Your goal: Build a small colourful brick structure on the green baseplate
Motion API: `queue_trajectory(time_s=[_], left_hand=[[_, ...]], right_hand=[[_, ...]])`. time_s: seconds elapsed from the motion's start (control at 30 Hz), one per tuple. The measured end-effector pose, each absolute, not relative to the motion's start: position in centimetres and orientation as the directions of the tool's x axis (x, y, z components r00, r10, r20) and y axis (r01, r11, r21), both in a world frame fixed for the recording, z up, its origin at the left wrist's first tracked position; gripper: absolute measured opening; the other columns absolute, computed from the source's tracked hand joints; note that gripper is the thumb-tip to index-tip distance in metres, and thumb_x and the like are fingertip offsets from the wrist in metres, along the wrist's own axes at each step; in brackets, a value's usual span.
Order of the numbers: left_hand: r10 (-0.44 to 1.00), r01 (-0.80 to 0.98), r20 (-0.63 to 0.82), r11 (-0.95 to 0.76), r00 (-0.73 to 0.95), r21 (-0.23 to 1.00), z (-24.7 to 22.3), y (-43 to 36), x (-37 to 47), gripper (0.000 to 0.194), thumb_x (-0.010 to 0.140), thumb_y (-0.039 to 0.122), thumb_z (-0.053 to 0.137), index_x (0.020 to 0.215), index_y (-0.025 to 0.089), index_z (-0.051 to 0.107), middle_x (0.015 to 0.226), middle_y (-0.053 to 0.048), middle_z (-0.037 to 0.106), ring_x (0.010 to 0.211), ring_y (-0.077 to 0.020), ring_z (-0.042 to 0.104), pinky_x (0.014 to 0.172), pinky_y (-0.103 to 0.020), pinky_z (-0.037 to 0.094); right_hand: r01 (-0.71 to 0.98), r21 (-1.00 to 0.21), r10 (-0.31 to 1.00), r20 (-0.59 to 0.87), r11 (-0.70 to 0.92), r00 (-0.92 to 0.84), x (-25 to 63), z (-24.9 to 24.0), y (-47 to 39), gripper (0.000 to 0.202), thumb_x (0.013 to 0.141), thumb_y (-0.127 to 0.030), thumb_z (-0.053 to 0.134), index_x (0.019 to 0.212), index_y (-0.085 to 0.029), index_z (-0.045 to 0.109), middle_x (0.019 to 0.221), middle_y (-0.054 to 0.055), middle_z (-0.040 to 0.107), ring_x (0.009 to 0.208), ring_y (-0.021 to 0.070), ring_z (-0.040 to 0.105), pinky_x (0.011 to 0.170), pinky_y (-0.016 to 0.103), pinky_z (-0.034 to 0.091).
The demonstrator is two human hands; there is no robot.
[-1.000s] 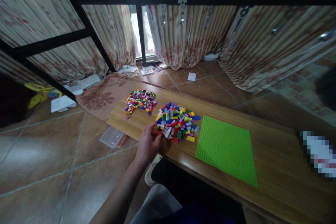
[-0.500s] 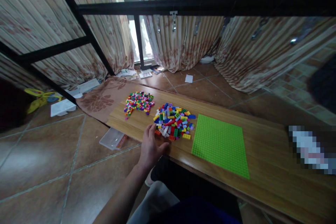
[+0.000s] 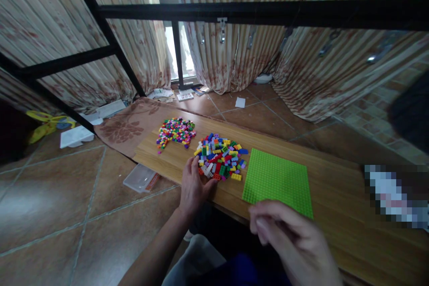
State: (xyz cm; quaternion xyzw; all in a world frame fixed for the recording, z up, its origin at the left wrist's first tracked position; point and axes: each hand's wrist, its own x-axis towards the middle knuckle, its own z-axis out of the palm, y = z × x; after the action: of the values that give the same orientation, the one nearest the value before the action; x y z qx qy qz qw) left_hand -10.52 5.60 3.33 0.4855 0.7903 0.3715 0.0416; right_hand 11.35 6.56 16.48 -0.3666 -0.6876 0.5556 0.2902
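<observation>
Beside the plate [image 3: 276, 178], a spread left hand [image 3: 193, 190] merely borders bricks [image 3: 219, 156]; the right hand [image 3: 295, 237], hold unclear, hides the plate's near edge.

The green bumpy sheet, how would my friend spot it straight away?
Look at the wooden table. In the picture, right of the larger brick pile lies the green sheet. It's one flat, studded piece, all one colour, unlike that loose, mixed pile.

Striped curtains [image 3: 231, 65] hang behind a black frame [image 3: 140, 11]. A white paper sheet [image 3: 240, 102] lies on the tiled floor [image 3: 50, 187], a yellow object [image 3: 43, 127] at far left. A brown cloth [image 3: 125, 127] shows a flower pattern.
</observation>
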Motion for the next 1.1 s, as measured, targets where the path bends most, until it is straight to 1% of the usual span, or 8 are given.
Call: queue_trajectory(time_s=[0.07,0.1,0.27,0.4,0.57,0.67,0.9,1.1], left_hand=[[0.802,0.738,0.305,0.233,-0.514,0.633,3.3,5.7,-10.6,0.08,0.071,0.037,0.073,0.138,0.02,0.033,0.137,-0.015,0.039,0.128,-0.034,0.04,0.103,-0.054,0.039],[0.803,0.738,0.31,0.222,-0.509,0.637,3.3,5.8,-10.7,0.079,0.071,0.037,0.073,0.138,0.021,0.033,0.137,-0.015,0.039,0.128,-0.0337,0.04,0.104,-0.053,0.039],[0.818,0.736,0.314,0.183,-0.482,0.652,3.3,5.5,-11.0,0.075,0.073,0.034,0.071,0.136,0.018,0.034,0.138,-0.016,0.038,0.129,-0.0316,0.039,0.106,-0.05,0.038],[0.836,0.742,0.325,0.138,-0.442,0.656,3.5,5.0,-11.2,0.073,0.075,0.03,0.068,0.137,0.017,0.032,0.139,-0.016,0.036,0.132,-0.0295,0.037,0.108,-0.049,0.036],[0.839,0.714,0.326,0.102,-0.436,0.692,3.6,4.6,-11.4,0.071,0.077,0.027,0.066,0.137,0.018,0.031,0.142,-0.016,0.033,0.133,-0.0287,0.036,0.107,-0.047,0.039],[0.823,0.716,0.341,0.109,-0.454,0.69,3.6,4.4,-11.0,0.064,0.077,0.028,0.066,0.133,0.018,0.036,0.14,-0.016,0.036,0.132,-0.0291,0.037,0.106,-0.049,0.038],[0.809,0.804,0.4,0.143,-0.431,0.577,4.5,5.3,-8.5,0.028,0.08,0.03,0.065,0.106,0.022,0.056,0.135,-0.012,0.042,0.124,-0.0295,0.043,0.099,-0.049,0.042],[0.83,0.872,0.383,0.224,-0.405,0.435,4.4,7.1,-7.1,0.022,0.078,0.034,0.066,0.093,0.019,0.06,0.134,-0.016,0.044,0.124,-0.0354,0.041,0.097,-0.052,0.039]], right_hand=[[0.285,-0.953,0.934,-0.006,0.103,-0.358,10.5,12.9,8.3,0.022,0.086,-0.042,0.054,0.09,-0.025,0.068,0.078,0.003,0.069,0.071,0.0171,0.063,0.062,0.029,0.05],[0.329,-0.936,0.943,0.008,0.124,-0.333,10.3,11.2,9.0,0.023,0.085,-0.042,0.054,0.09,-0.024,0.068,0.084,0.004,0.07,0.078,0.019,0.064,0.069,0.031,0.05],[0.525,-0.81,0.933,0.07,0.26,-0.354,10.0,6.3,11.2,0.025,0.087,-0.034,0.046,0.098,-0.021,0.065,0.095,0.006,0.067,0.083,0.0196,0.063,0.076,0.034,0.048],[0.653,-0.643,0.901,0.147,0.4,-0.408,9.0,5.4,12.5,0.027,0.085,-0.026,0.047,0.106,-0.021,0.063,0.097,0.006,0.063,0.09,0.0223,0.058,0.081,0.037,0.046],[0.716,-0.482,0.859,0.2,0.505,-0.471,7.4,4.8,13.7,0.029,0.082,-0.022,0.051,0.11,-0.022,0.062,0.101,0.007,0.06,0.096,0.0254,0.052,0.083,0.039,0.044],[0.724,-0.457,0.854,0.216,0.517,-0.474,7.1,4.5,14.0,0.024,0.084,-0.022,0.051,0.104,-0.023,0.063,0.098,0.007,0.059,0.094,0.0247,0.052,0.08,0.037,0.044],[0.689,-0.489,0.842,0.242,0.536,-0.483,7.9,4.0,14.0,0.015,0.087,-0.026,0.049,0.094,-0.022,0.061,0.094,0.006,0.058,0.094,0.0239,0.053,0.078,0.037,0.043],[0.695,-0.485,0.844,0.229,0.531,-0.484,8.3,4.0,13.6,0.015,0.086,-0.026,0.051,0.097,-0.022,0.061,0.096,0.007,0.06,0.095,0.0245,0.052,0.079,0.038,0.043]])
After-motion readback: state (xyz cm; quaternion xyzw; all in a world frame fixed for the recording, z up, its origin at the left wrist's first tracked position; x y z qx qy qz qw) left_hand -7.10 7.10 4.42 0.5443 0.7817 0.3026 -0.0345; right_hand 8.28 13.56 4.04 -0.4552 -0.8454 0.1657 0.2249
